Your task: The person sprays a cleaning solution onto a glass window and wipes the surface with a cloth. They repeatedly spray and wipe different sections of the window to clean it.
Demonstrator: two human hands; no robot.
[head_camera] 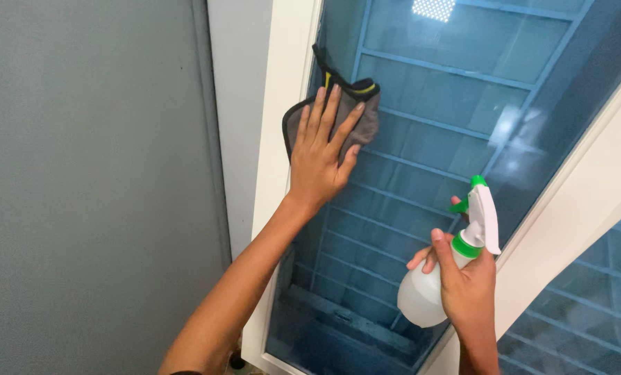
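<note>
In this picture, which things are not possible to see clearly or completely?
- Head view: part of the grey cloth lies under the left hand, so its full shape is hidden.
- The right hand covers one side of the spray bottle; how much liquid it holds cannot be told.
- A bright reflection blurs the window glass; streaks or wet spots cannot be made out.
- The white window frame is cut off at the top and bottom edges.

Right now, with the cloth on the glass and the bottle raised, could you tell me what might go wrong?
The left hand presses the grey cloth flat with spread fingers near the white frame; a corner hangs loose, so the cloth could slip off. The spray bottle in the right hand is tilted close to the glass pane, so its nozzle might knock the pane or mist the hand.
</note>
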